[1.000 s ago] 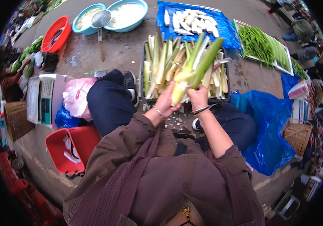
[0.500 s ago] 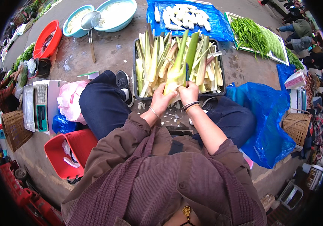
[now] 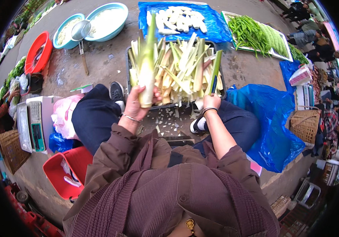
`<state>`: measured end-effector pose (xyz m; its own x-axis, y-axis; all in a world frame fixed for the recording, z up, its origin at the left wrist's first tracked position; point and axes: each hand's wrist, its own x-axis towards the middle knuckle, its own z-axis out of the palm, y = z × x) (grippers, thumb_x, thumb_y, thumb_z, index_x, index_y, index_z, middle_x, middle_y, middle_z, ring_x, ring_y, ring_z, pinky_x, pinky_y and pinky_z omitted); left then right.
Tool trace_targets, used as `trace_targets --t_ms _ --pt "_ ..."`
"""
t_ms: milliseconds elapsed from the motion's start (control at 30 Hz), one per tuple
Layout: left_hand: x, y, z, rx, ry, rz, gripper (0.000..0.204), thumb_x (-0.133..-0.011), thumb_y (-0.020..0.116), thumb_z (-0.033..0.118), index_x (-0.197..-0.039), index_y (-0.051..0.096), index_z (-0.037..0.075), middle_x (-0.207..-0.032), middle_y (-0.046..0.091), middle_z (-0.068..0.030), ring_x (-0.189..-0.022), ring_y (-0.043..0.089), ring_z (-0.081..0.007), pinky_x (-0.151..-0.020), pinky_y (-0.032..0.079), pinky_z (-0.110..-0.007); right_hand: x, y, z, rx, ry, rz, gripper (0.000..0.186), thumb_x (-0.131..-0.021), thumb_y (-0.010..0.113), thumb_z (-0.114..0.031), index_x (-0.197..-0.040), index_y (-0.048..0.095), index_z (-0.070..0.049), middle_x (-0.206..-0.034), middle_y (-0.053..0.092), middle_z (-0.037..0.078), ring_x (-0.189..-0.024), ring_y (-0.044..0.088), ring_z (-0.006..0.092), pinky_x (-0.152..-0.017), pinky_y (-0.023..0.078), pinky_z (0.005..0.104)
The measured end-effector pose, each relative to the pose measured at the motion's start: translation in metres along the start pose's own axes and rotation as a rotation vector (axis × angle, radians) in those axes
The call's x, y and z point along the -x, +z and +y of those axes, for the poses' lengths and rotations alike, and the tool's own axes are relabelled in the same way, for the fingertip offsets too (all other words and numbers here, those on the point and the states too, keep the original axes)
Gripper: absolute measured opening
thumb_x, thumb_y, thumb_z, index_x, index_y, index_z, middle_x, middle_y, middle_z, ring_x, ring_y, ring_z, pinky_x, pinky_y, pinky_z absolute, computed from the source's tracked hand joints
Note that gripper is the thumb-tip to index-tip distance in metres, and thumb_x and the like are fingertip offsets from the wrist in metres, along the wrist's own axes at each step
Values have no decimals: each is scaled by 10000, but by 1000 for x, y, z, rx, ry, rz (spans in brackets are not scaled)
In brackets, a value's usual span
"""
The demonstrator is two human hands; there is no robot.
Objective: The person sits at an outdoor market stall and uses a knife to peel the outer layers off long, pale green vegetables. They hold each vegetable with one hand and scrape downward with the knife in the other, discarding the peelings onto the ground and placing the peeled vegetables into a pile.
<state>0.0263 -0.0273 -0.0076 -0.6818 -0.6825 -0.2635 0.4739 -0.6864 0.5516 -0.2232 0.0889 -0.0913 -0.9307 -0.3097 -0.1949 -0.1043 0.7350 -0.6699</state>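
Note:
My left hand [image 3: 134, 103] is closed round the pale base of a water bamboo shoot [image 3: 148, 69], which stands upright with its green top blurred by motion. To its right, my right hand [image 3: 212, 102] grips a dark, narrow knife [image 3: 214, 84] with a green leaf sheath [image 3: 216, 65] alongside it. Just beyond both hands lies a black crate [image 3: 129, 65] heaped with cut sheaths [image 3: 173, 67]. Behind it, several peeled white shoots [image 3: 179, 17] rest on a blue plastic sheet [image 3: 145, 10].
Blue basins [image 3: 122, 23] with a strainer [image 3: 81, 31], a red basin [image 3: 39, 51], a scale [image 3: 35, 122] and a red basket [image 3: 54, 177] are on the left. Green vegetables [image 3: 248, 33], blue plastic [image 3: 272, 126] and a wicker basket [image 3: 304, 124] are on the right. Scraps litter the ground [image 3: 169, 122].
My hands have parted: the left moved left and nearer with the shoot, the right moved right with the knife and a sheath now off the shoot. The view has shifted slightly.

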Motion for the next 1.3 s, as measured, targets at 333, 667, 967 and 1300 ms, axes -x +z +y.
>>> trace_targets --t_ms 333,667,967,1300 --pt "-35 -47 -38 -530 109 492 215 -726 628 121 -872 510 19 -691 544 -50 -517 533 -130 -514 476 -273 -82 32 -7 -31 -151 -444 315 -686 702 -255 -826 618 13 -643 614 103 -542 580 193 -530 469 312" --pt "-148 -169 -59 -1457 391 642 457 -693 702 330 -959 601 -27 -937 606 -170 -866 558 -306 -814 432 -389 -111 97 -55 106 -52 -567 1351 -444 873 -450 -1448 16 -162 -1402 184 314 -1209 415 399 -994 408 407" --pt "-170 -170 -165 -1560 85 915 601 -653 684 135 -1185 415 53 -1496 47 -141 -1357 110 -387 -1048 169 -550 -68 176 -5 517 -398 -570 1372 -403 881 -228 -1450 -4 -261 -1456 -26 292 -829 622 377 -695 523 378" --pt "-174 -178 -160 -1841 198 910 601 -639 706 172 -1147 441 -11 -1374 314 -213 -1266 307 -369 -1037 266 -432 -74 174 -14 616 -384 -658 1166 -577 763 -117 -1448 4 -274 -1433 -25 338 -830 617 394 -667 538 373"
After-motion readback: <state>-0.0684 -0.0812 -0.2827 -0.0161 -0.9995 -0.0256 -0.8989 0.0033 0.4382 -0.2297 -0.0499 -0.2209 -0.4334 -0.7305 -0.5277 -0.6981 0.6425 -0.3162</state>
